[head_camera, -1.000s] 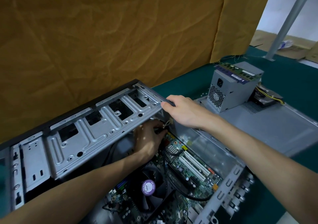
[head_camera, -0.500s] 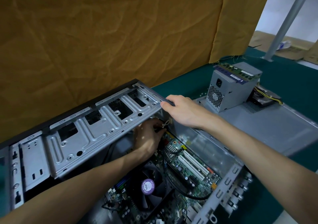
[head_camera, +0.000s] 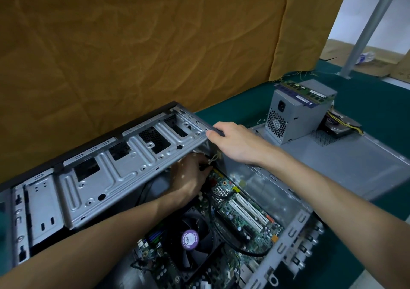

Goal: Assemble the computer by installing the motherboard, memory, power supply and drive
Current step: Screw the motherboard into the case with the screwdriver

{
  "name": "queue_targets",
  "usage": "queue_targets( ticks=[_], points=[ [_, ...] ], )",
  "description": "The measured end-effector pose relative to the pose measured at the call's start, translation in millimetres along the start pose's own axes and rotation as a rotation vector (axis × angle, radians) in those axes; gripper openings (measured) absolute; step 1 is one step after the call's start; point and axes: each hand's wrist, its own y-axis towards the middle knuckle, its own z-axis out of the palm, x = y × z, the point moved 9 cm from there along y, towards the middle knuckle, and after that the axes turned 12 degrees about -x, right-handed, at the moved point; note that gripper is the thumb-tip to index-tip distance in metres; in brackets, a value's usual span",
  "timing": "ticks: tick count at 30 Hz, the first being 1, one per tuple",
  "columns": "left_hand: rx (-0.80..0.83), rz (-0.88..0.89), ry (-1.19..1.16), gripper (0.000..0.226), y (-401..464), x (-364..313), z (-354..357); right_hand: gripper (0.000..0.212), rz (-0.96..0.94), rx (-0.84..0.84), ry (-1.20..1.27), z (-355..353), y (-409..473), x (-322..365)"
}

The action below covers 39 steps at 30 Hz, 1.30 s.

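Holding up the hinged grey perforated-steel drive cage (head_camera: pixel 124 173) with right hand (head_camera: pixel 235 143), fingers curled over its corner, to clear room beneath. Left hand (head_camera: pixel 188 177) reaching under toward the green motherboard (head_camera: pixel 239 217), already seated; fingertips hidden, cannot tell. Grey boxy power supply (head_camera: pixel 295 115) waiting on the desk's panel.

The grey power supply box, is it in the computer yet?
Out. The grey metal power supply box sits outside the open computer case, on the flat grey side panel.

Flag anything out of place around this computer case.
The memory sticks lie loose on top of the power supply, which stands outside the case on the detached side panel. Neither is installed yet.
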Motion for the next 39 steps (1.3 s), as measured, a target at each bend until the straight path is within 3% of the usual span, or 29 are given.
queue_targets(
  ticks=[6,17,21,26,39],
  points=[
    [0.134,0.207,0.129,0.019,-4,-10,-1,0.042,-0.002,0.006,-0.007,-1,-1,2],
    [0.144,0.489,0.184,0.027,-18,-16,-7,0.040,-0.001,0.003,-0.023,-3,-3,4],
    [0.192,0.632,0.396,0.048,-23,-15,-2,0.040,-0.002,0.002,-0.027,-3,-2,5],
    [0.246,0.670,0.517,0.060,-24,-14,4,0.041,-0.005,-0.004,-0.043,-3,-3,5],
    [0.214,0.651,0.434,0.055,-21,-21,6,0.040,-0.020,0.005,-0.031,-2,-3,7]
  ],
)
